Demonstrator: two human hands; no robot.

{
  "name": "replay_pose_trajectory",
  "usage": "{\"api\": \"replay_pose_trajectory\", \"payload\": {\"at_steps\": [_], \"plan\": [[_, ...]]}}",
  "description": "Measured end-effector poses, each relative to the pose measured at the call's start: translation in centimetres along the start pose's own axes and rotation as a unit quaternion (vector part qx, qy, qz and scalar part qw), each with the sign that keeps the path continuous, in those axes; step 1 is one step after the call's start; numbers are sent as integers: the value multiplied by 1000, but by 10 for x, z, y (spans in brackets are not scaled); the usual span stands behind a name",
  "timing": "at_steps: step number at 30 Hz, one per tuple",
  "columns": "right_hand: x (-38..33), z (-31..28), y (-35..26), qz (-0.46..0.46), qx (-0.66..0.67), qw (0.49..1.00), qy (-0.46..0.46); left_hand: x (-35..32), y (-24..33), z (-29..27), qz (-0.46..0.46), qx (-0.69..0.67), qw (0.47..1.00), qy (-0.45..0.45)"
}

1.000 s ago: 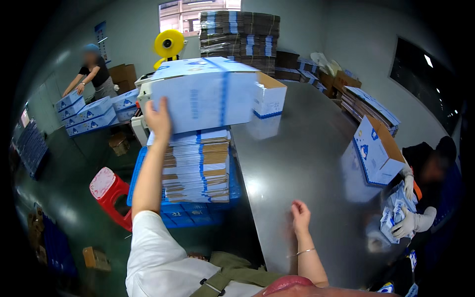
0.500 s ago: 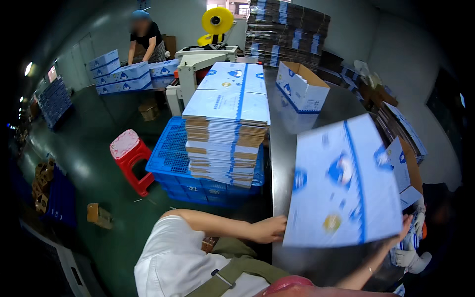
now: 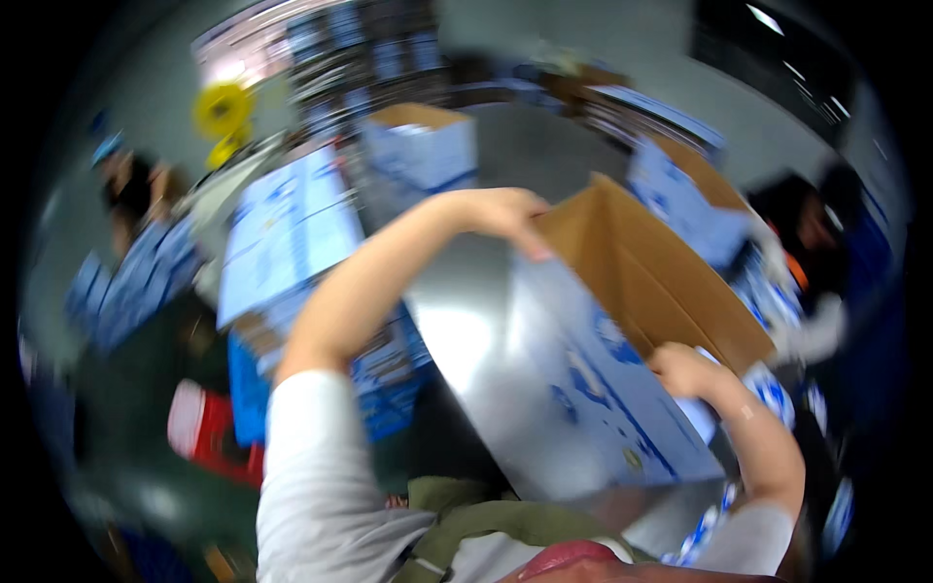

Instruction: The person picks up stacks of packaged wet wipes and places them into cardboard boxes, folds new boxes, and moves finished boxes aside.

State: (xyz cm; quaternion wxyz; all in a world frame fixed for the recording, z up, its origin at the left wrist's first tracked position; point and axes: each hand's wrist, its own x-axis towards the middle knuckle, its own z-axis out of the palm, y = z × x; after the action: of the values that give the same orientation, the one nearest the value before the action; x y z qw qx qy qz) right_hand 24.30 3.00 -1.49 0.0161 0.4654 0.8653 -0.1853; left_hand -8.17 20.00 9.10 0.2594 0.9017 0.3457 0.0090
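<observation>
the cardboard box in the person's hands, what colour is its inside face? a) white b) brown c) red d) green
b: the box, held between the left hand and the right hand, shows a plain brown inner face on the opened flap, while its outside is blue and white.

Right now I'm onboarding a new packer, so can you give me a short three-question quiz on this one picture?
1. True or false: both hands grip the blue-and-white printed cardboard carton.
2. Which hand holds the carton's brown top edge: (a) left hand or (b) right hand?
3. Fill in: the stack of flat blue-and-white cartons lies on the person's ____ side.

Key: 1 true; 2 a; 3 left.
</observation>
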Motion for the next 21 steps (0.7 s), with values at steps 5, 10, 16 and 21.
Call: {"api": "replay_pose_trajectory", "payload": {"at_steps": [5, 10, 16, 21], "plan": [[-8, 33, 31, -44, 20, 997, 56, -27, 39, 5, -43, 258, 954, -142], [-8, -18, 11, -134, -316, 822, 454, 14, 6, 32, -43, 156, 979, -127], [-63, -75, 61, 327, 25, 884, 332, 103, -13, 95, -50, 224, 940, 254], [-65, 63, -16, 184, -144, 918, 319, 79, -94, 175, -21, -73, 801, 594]]}}
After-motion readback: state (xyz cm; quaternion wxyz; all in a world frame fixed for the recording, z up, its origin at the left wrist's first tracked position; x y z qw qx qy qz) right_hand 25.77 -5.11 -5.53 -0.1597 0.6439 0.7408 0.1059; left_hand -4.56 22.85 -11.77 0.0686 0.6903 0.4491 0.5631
